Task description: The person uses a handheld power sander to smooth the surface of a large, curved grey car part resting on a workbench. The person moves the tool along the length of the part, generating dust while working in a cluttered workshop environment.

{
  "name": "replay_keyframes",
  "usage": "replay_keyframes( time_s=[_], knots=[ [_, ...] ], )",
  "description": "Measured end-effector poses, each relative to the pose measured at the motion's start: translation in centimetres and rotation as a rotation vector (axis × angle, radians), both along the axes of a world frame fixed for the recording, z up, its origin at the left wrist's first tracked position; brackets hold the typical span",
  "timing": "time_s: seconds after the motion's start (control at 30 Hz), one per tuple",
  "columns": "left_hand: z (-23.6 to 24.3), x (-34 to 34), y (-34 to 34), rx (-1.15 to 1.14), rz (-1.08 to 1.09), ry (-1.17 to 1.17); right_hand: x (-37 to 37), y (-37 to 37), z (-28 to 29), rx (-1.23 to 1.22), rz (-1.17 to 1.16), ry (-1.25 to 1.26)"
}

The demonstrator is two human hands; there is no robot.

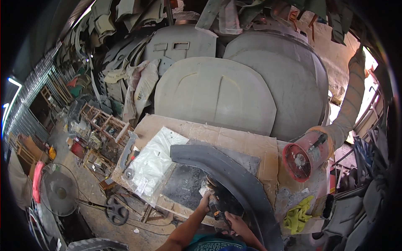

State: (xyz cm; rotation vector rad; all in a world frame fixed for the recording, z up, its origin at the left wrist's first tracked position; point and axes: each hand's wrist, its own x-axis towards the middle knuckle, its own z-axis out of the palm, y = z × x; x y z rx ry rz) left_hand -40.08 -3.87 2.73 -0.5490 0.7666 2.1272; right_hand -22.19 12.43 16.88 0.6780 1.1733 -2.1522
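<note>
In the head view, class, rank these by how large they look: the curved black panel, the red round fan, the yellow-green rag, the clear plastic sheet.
1. Curved black panel, the largest.
2. Clear plastic sheet.
3. Red round fan.
4. Yellow-green rag.
The fan and rag look close in size, so their order is unsure.

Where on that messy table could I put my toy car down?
The bare brown cardboard sheet is free along the far edge, between the clear plastic sheet and the red round blower fan. Near the person it is crowded: both hands grip a power tool against the long curved black panel, beside a yellow rag.
</note>
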Motion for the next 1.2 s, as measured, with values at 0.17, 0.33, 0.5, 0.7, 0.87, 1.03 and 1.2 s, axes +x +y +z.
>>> replay_keyframes(
  time_s=[0.17, 0.33, 0.5, 0.7, 0.87, 1.03, 1.2],
  knots=[
    [0.1, -0.4, 1.2, 0.016, 0.067, 0.026, -4.8, -1.2, 1.3, 0.184, 0.088, 0.027],
    [1.2, -1.0, 1.9, 0.015, 0.021, -0.039, -5.9, -0.7, -2.3, 0.42, 0.208, 0.072],
    [2.0, 0.6, 1.8, -0.019, -0.032, -0.03, -4.3, -0.1, 0.9, 0.548, 0.304, 0.126],
    [1.7, 3.1, 3.4, 0.004, -0.063, -0.091, -1.2, 0.8, -3.1, 0.567, 0.275, 0.079],
    [0.8, 4.5, 3.8, 0.039, -0.01, -0.075, 0.0, 0.7, -2.6, 0.633, 0.269, 0.043],
    [0.8, 2.2, 3.8, 0.002, 0.026, -0.046, -2.7, 1.0, -1.2, 0.676, 0.284, 0.069],
    [0.7, -0.2, 3.3, 0.03, 0.097, -0.068, -5.4, 0.8, -2.2, 0.673, 0.255, 0.118]
  ],
)
